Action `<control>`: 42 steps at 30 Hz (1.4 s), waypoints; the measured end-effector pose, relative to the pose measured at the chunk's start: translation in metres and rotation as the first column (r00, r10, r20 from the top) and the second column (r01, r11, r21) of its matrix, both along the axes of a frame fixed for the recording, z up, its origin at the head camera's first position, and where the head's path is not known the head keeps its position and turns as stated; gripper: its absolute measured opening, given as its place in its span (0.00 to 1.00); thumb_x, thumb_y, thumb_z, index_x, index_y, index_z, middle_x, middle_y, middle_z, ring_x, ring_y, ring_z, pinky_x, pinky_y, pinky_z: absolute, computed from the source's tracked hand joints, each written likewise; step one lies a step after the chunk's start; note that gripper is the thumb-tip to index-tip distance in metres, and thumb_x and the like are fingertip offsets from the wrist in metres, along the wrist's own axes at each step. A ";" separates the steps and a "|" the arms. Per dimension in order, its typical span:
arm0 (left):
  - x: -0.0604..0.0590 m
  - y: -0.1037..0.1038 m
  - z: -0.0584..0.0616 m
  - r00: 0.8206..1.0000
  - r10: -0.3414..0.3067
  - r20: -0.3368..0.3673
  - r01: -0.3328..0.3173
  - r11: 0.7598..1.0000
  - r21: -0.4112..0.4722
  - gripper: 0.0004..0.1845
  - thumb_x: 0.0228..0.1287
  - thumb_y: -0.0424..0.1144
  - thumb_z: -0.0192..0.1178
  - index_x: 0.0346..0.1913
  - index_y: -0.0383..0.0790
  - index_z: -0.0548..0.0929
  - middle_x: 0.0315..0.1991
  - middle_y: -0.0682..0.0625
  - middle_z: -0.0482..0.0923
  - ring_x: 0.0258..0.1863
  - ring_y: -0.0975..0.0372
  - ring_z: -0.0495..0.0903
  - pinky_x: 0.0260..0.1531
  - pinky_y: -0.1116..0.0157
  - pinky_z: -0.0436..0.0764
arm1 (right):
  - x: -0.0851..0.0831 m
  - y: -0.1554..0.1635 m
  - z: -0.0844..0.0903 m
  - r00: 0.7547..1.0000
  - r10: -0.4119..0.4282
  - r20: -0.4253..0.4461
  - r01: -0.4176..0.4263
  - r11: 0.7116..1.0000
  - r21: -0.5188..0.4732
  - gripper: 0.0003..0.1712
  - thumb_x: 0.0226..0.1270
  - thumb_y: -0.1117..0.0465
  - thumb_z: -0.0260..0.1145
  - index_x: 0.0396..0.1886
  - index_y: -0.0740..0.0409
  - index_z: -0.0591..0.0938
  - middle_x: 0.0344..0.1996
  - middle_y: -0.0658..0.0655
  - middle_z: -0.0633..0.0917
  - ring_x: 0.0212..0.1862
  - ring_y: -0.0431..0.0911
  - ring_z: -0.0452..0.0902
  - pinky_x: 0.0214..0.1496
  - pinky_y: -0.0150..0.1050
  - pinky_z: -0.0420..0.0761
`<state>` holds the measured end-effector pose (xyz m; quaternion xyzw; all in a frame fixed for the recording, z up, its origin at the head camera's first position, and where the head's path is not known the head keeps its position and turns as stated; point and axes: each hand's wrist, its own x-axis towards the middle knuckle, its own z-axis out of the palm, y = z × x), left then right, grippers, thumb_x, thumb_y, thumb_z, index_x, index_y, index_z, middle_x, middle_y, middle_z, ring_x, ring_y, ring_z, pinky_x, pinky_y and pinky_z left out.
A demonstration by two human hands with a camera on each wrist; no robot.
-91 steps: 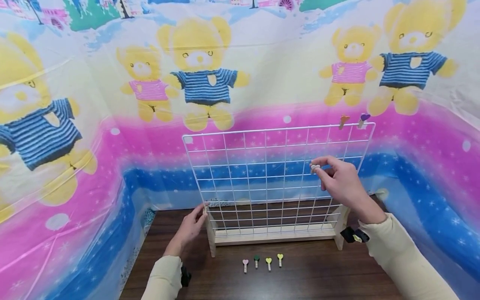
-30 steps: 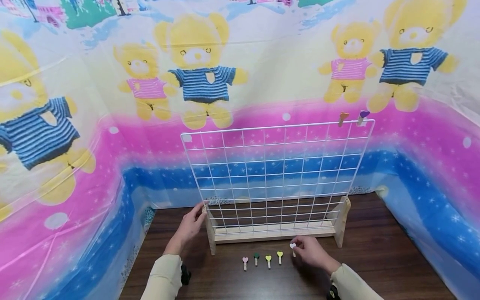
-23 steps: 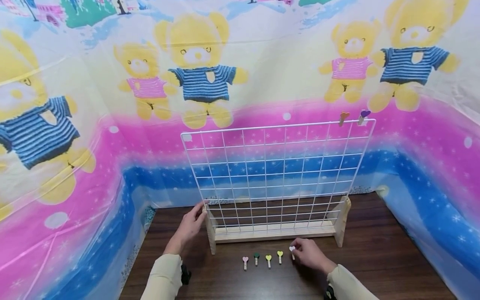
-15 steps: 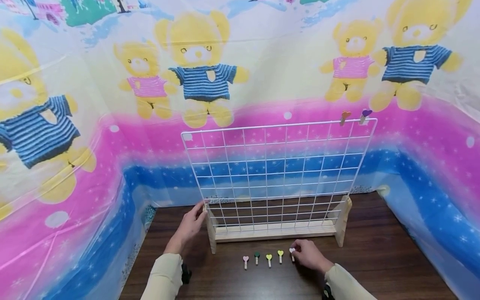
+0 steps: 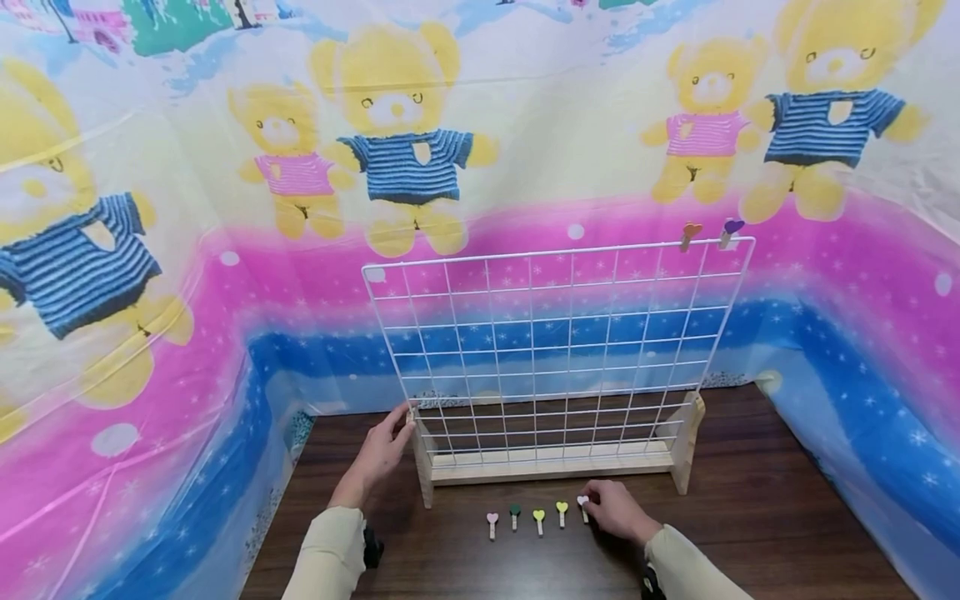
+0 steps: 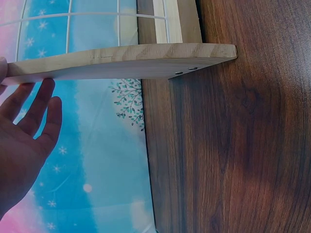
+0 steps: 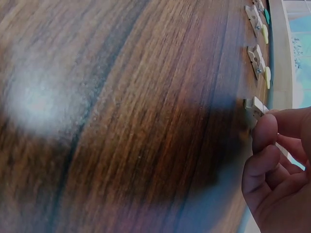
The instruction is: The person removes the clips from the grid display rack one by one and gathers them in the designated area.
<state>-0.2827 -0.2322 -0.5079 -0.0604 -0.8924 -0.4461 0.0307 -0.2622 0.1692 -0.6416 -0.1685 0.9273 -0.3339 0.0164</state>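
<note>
Right wrist view alone: right hand [image 7: 279, 170] pinching white clip [image 7: 255, 108]; left hand [image 6: 22, 145] loose-fingered beside wooden foot [image 6: 121, 60].

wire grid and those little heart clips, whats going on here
A person sits at a dark wooden table with a white wire grid standing in a wooden base. The left hand rests against the base's left upright. The right hand pinches a white heart clip at the right end of a row with four other heart clips lying in front of the grid. Two more clips sit on the grid's top right corner.
</note>
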 end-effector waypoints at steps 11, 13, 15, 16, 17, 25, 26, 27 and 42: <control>0.001 -0.001 -0.001 1.000 -0.013 -0.001 0.013 1.000 0.008 0.23 0.74 0.39 0.48 0.69 0.47 0.66 0.61 0.38 0.70 0.58 0.49 0.71 0.52 0.48 0.72 | 0.000 -0.001 -0.002 0.999 -0.038 -0.016 0.039 0.997 0.067 0.02 0.57 0.65 0.68 0.30 0.55 0.83 0.25 0.47 0.77 0.30 0.41 0.72 0.34 0.42 0.73; 0.001 0.000 0.000 1.000 -0.014 -0.002 0.014 1.000 0.006 0.23 0.74 0.39 0.48 0.69 0.47 0.66 0.61 0.38 0.70 0.58 0.49 0.71 0.52 0.48 0.72 | 0.000 0.000 -0.001 0.999 -0.039 -0.013 0.040 0.997 0.070 0.02 0.57 0.65 0.68 0.31 0.55 0.84 0.26 0.48 0.77 0.30 0.41 0.72 0.35 0.42 0.73; 0.001 0.000 0.000 1.000 -0.016 -0.002 0.016 1.000 0.009 0.23 0.74 0.39 0.48 0.69 0.47 0.66 0.61 0.38 0.71 0.58 0.49 0.71 0.52 0.48 0.73 | 0.001 0.000 0.000 0.999 -0.039 -0.011 0.039 0.997 0.071 0.02 0.57 0.65 0.69 0.30 0.55 0.84 0.25 0.48 0.76 0.30 0.41 0.71 0.34 0.41 0.73; 0.001 0.000 0.000 1.000 -0.016 -0.002 0.016 1.000 0.009 0.23 0.74 0.39 0.48 0.69 0.47 0.66 0.60 0.38 0.71 0.58 0.49 0.71 0.52 0.48 0.73 | 0.001 0.000 0.000 0.999 -0.037 -0.014 0.038 0.997 0.072 0.02 0.57 0.65 0.69 0.30 0.56 0.84 0.25 0.48 0.76 0.30 0.41 0.71 0.34 0.41 0.72; 0.001 0.000 0.000 1.000 -0.017 -0.001 0.017 1.000 0.011 0.23 0.74 0.39 0.48 0.69 0.47 0.66 0.60 0.39 0.71 0.58 0.49 0.71 0.52 0.48 0.73 | 0.001 0.001 0.001 0.999 -0.036 -0.014 0.037 0.997 0.070 0.02 0.57 0.65 0.69 0.30 0.56 0.84 0.25 0.47 0.76 0.30 0.41 0.71 0.33 0.41 0.72; -0.001 0.000 0.000 1.000 -0.013 -0.007 0.013 1.000 0.003 0.23 0.74 0.38 0.48 0.69 0.44 0.65 0.61 0.38 0.70 0.58 0.49 0.72 0.52 0.48 0.73 | -0.002 0.001 0.001 0.999 -0.047 0.010 0.046 0.996 0.079 0.03 0.57 0.65 0.69 0.32 0.55 0.84 0.25 0.47 0.75 0.29 0.40 0.69 0.33 0.40 0.72; -0.001 0.000 0.000 1.000 -0.013 -0.008 0.013 1.000 0.002 0.23 0.74 0.39 0.48 0.69 0.45 0.65 0.61 0.38 0.70 0.58 0.49 0.72 0.52 0.48 0.72 | -0.002 0.001 0.001 0.999 -0.045 0.014 0.044 0.996 0.082 0.03 0.57 0.65 0.69 0.33 0.55 0.84 0.25 0.47 0.75 0.29 0.40 0.69 0.33 0.39 0.71; -0.001 0.000 0.000 1.000 -0.012 -0.006 0.012 1.000 0.002 0.23 0.74 0.39 0.48 0.70 0.45 0.65 0.61 0.38 0.70 0.58 0.49 0.71 0.52 0.48 0.72 | -0.002 0.002 0.002 0.999 -0.042 0.012 0.041 0.996 0.083 0.04 0.57 0.64 0.69 0.33 0.55 0.84 0.25 0.47 0.74 0.29 0.40 0.69 0.32 0.39 0.71; 0.001 -0.002 -0.001 1.000 -0.017 0.001 0.017 1.000 0.016 0.23 0.74 0.39 0.48 0.70 0.48 0.65 0.62 0.38 0.69 0.59 0.49 0.70 0.52 0.48 0.72 | -0.006 0.033 0.065 0.985 0.049 -0.164 -0.033 0.995 0.096 0.07 0.59 0.66 0.68 0.38 0.58 0.85 0.32 0.48 0.83 0.35 0.42 0.79 0.36 0.40 0.78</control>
